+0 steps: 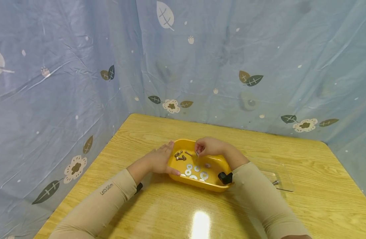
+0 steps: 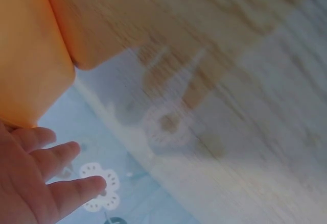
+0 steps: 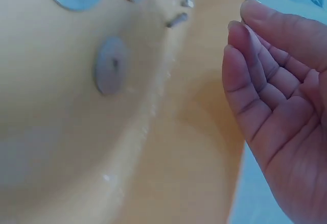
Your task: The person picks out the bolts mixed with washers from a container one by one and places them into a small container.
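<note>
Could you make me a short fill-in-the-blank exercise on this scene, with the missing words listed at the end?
1. Above the tray, the person's ____ hand pinches a small metal piece.
2. The washers each have a round ____ through the middle.
3. Printed lettering shows on the person's ____ sleeve.
4. The blue curtain is printed with flowers flanked by pairs of ____.

Missing words: right; hole; left; leaves.

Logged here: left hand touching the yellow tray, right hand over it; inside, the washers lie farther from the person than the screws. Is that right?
Not quite: the washers lie nearer the person than the screws, as the head view shows. The rest stands: left hand touching the yellow tray, right hand over it.
</note>
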Available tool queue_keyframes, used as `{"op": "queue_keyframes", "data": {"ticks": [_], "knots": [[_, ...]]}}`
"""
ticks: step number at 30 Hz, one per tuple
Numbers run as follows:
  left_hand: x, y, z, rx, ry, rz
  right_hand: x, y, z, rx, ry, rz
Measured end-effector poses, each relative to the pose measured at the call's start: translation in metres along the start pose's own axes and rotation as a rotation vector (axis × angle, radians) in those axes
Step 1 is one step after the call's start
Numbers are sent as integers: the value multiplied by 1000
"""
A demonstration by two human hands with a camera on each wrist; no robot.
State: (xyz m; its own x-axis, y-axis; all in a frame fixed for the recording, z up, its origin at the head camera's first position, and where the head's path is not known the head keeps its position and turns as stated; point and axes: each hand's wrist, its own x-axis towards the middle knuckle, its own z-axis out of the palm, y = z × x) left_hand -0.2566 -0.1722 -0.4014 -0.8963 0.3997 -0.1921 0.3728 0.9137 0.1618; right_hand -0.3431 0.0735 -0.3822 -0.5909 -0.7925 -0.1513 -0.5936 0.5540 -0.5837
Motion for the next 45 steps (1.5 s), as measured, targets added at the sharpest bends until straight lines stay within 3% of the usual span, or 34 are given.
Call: {"op": "queue_keyframes", "data": {"ticks": [15, 23, 31, 45], "knots": [[-1, 2, -2, 10, -21, -11, -43, 9, -41, 217, 55, 50], [-1, 2, -3, 2, -16, -4, -67, 18, -58, 186, 143, 78], [-1, 2, -2, 9, -11, 0, -95, 30, -68, 187, 175, 95], [-1, 1, 0, 7, 0, 0, -145, 59, -69, 211, 113, 195]]}}
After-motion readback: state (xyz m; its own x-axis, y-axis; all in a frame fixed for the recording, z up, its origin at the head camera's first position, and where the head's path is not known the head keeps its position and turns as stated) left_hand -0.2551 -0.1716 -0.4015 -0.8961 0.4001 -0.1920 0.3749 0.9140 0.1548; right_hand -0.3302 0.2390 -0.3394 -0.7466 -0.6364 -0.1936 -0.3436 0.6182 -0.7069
